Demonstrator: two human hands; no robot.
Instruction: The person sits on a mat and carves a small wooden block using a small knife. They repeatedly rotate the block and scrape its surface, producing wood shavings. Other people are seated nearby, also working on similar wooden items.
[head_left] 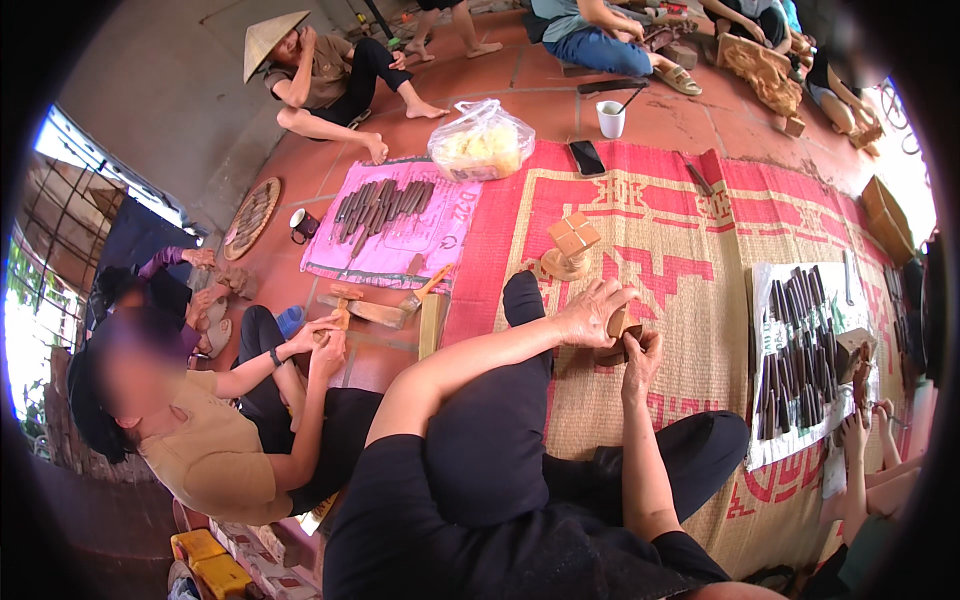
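Note:
I sit with bent legs on a red and tan woven mat (pixel 640 420). My left hand (pixel 592 314) curls round a light brown wooden piece (pixel 617 322), thumb and fingers closed on it. Just right of it, my right hand (pixel 643 362) pinches a small dark brown piece (pixel 633 333) against or close to that wood; whether they touch I cannot tell. Beyond my hands stands a tan block (pixel 573 234) with crossing lines on top, above a round wooden base (pixel 565 266).
Dark slender pieces lie on a pink sheet (pixel 430 240) and a white sheet (pixel 760 450). A co-worker (pixel 220 430) sits at left holding wood; another's hands work at right. A clear bag (pixel 482 140), phone (pixel 587 158) and white cup (pixel 610 120) stand farther off.

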